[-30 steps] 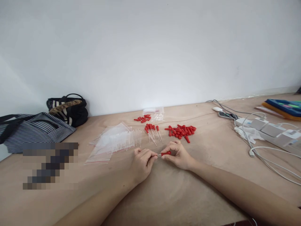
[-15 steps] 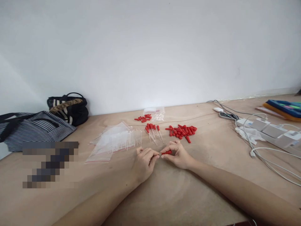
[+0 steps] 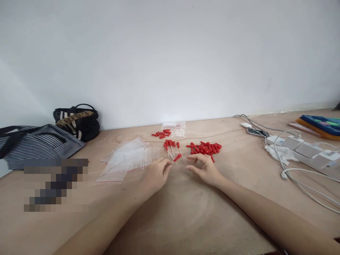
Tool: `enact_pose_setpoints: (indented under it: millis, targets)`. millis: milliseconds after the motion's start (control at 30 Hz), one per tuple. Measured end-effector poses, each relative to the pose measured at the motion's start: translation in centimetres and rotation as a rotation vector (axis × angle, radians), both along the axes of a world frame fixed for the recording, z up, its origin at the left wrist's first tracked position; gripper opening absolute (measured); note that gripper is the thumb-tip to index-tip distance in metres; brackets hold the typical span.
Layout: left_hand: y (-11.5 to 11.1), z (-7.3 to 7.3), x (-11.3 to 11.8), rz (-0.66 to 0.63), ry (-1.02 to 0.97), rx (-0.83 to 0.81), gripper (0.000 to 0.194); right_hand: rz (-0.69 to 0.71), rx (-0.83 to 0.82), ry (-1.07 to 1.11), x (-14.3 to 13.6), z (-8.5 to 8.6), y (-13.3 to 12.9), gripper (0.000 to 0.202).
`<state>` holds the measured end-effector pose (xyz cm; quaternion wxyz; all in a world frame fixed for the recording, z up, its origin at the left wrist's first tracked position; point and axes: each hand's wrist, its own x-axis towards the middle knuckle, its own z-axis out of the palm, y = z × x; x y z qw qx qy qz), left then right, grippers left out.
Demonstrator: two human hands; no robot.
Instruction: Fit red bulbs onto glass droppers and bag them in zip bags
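My left hand pinches the thin clear end of a dropper, whose red rubber bulb points up and to the right. My right hand is apart from it, thumb and fingers spread with nothing between them. Just beyond the held dropper lie several thin tubes with red bulbs fitted. A pile of loose red bulbs sits behind my right hand. Left of the fitted ones, a row of clear thin tubes rests partly on clear zip bags.
Farther back are a small group of red bulbs and a clear bag with thin tubes. Striped bag and black bag stand left. White chargers, cables and a blue tray lie right.
My right hand has let go of the red bulb and opened. My left hand has moved slightly left, and the dropper now tilts toward the fitted tubes.
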<state>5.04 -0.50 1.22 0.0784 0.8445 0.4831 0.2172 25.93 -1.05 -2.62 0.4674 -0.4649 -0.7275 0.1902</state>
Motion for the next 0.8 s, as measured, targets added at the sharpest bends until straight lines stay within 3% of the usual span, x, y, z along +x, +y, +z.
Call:
enact_pose_setpoints:
  millis: [100, 300, 533, 800]
  targets:
    - [2.8, 1.1, -0.4, 0.245, 0.062, -0.069, 0.014, -0.061, -0.003, 0.015, 0.6, -0.3, 0.5, 0.022]
    - [7.5, 0.5, 0.4, 0.402, 0.108, -0.076, 0.012, -0.103, 0.044, -0.166, 0.8, -0.3, 0.4, 0.016]
    - [8.3, -0.9, 0.7, 0.419, 0.146, -0.049, 0.008, -0.061, 0.023, -0.185, 0.4, -0.2, 0.0, 0.014]
    - [8.3, -0.8, 0.5, 0.353, 0.176, -0.018, 0.007, -0.047, 0.020, -0.201, 0.4, -0.1, 0.0, 0.014]
